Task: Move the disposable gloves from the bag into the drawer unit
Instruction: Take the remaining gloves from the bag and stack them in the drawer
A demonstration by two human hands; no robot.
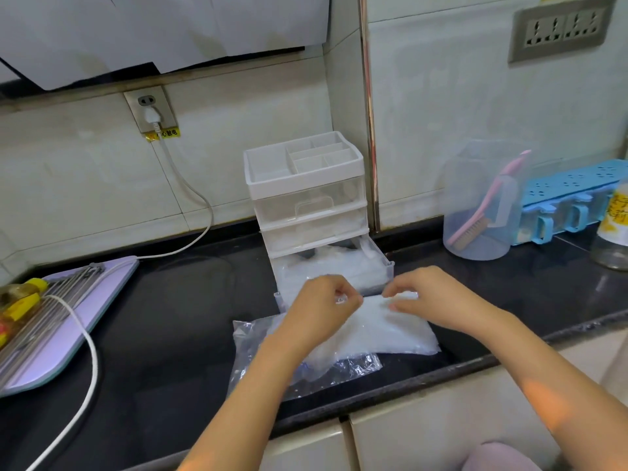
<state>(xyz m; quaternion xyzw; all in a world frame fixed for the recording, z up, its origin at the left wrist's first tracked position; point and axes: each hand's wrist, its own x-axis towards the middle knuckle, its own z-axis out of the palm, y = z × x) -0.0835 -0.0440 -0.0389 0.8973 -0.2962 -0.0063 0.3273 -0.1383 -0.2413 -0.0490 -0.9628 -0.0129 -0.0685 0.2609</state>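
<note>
A white plastic drawer unit [306,185] stands on the black counter against the wall. Its bottom drawer [387,266] is pulled out and holds a heap of clear disposable gloves [326,266]. In front of it lies a clear plastic bag [390,334] full of white gloves, with a second crumpled clear bag [339,372] under it. My left hand [323,300] and my right hand [435,294] both pinch the bag's top edge, just in front of the open drawer.
A lilac board [68,334] with metal skewers and a yellow-capped bottle lies at left, with a white power cable [91,355] across it. At right stand a clear jug [482,205] holding a pink brush, a blue organiser [571,195] and a bottle [611,232].
</note>
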